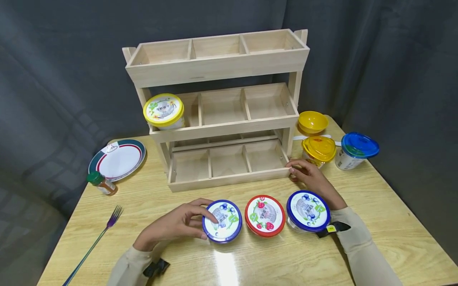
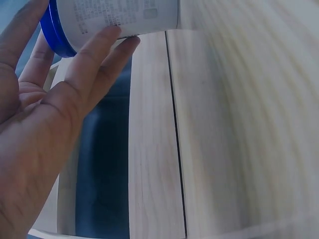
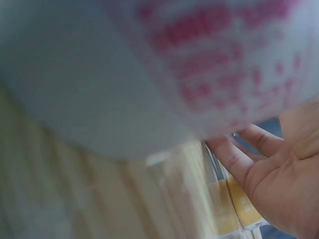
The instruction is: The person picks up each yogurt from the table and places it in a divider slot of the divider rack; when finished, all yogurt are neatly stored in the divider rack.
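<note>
A tub with a blue lid [image 1: 222, 221] stands left in a row on the table, and my left hand [image 1: 175, 222] holds it from its left side. One finger lies over the lid; in the left wrist view other fingers [image 2: 94, 59] rest along its white side [image 2: 124, 17]. My right hand [image 1: 311, 178] grips the right front corner of the wooden rack's bottom tray [image 1: 229, 180]. Beside the held tub stand a red-lidded tub [image 1: 265, 215] and another blue-lidded tub [image 1: 308, 211], the latter next to my right wrist.
The three-tier rack [image 1: 218, 69] carries a yellow-lidded tub [image 1: 163, 111] in its middle tier. To the right are a yellow bowl [image 1: 313, 122], a yellow-lidded container [image 1: 319, 149] and a blue-lidded cup [image 1: 358, 149]. A plate [image 1: 119, 159], spice jar [image 1: 102, 184] and fork [image 1: 93, 246] lie left.
</note>
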`<action>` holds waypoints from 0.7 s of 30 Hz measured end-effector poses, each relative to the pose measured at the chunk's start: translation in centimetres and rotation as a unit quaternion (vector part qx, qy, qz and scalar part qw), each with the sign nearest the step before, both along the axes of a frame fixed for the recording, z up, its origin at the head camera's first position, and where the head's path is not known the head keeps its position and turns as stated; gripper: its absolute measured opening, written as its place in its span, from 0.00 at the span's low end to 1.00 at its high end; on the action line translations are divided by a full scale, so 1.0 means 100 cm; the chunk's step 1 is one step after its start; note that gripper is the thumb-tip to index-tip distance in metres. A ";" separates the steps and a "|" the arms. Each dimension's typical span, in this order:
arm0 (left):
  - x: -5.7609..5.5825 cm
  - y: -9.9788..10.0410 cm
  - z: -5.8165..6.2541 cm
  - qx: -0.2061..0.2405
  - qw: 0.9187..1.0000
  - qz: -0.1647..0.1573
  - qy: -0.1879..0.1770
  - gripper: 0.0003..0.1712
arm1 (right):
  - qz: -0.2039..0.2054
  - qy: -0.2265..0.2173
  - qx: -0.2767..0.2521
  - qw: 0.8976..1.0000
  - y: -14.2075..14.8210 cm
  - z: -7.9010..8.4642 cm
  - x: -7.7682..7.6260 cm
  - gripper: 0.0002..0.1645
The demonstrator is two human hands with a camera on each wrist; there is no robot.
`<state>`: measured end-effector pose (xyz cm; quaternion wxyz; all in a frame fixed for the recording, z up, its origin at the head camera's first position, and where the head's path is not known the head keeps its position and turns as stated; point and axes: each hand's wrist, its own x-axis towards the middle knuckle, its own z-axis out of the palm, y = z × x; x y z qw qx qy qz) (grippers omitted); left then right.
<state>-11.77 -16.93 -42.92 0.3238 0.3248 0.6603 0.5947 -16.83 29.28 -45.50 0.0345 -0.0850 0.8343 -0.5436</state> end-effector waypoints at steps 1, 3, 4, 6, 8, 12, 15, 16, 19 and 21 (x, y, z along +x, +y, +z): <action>0.000 0.000 0.000 0.002 1.000 0.000 0.000 0.20 | -0.001 -0.003 -0.001 1.000 0.000 0.000 0.000 0.19; 0.000 0.000 0.000 0.004 1.000 0.001 0.002 0.19 | 0.000 -0.005 -0.001 1.000 0.000 0.000 -0.001 0.19; 0.000 -0.001 0.000 0.005 1.000 0.001 0.003 0.19 | 0.000 -0.005 -0.002 1.000 0.000 0.000 -0.001 0.19; 0.000 -0.001 0.000 0.007 1.000 0.003 0.005 0.19 | -0.001 -0.004 -0.002 1.000 0.000 0.000 0.000 0.19; 0.000 -0.001 0.000 0.007 1.000 0.006 0.006 0.20 | -0.001 -0.003 -0.003 1.000 -0.001 0.000 0.000 0.18; 0.000 -0.003 0.001 0.008 1.000 0.016 0.004 0.21 | -0.004 -0.002 -0.001 1.000 -0.002 0.000 0.000 0.18; -0.001 -0.005 0.002 0.011 1.000 0.024 0.007 0.21 | -0.004 -0.001 0.001 1.000 -0.002 0.000 0.000 0.18; -0.001 -0.006 0.002 0.012 1.000 0.027 0.008 0.21 | -0.004 -0.001 0.001 1.000 -0.002 0.000 -0.001 0.18; -0.001 -0.008 0.004 0.019 0.999 0.031 0.010 0.20 | -0.002 0.002 0.000 1.000 -0.001 0.000 0.000 0.18; -0.001 -0.009 0.005 0.021 0.999 0.033 0.013 0.20 | -0.003 0.002 -0.002 1.000 -0.001 0.000 0.000 0.18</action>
